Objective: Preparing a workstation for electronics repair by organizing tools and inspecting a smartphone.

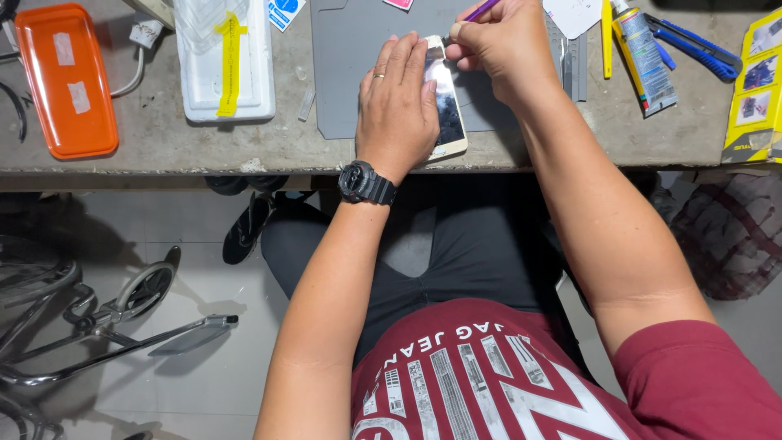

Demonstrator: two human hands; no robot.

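Your left hand (397, 102) pressing flat, fingers released, on the phone (447, 106), your right hand (498, 41) fingers grasping a purple tool (481, 10), over the grey mat (346, 73) on the bench (163, 143).

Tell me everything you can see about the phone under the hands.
The phone is a slim white-edged slab with a dark, glossy screen, face up and slightly tilted on a grey mat near the bench edge. The left hand lies flat over its left side, pinning it. The right hand works at its top end with a purple tool.

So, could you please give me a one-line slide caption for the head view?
Left hand steadies a phone on a grey mat while the right hand works a purple tool.
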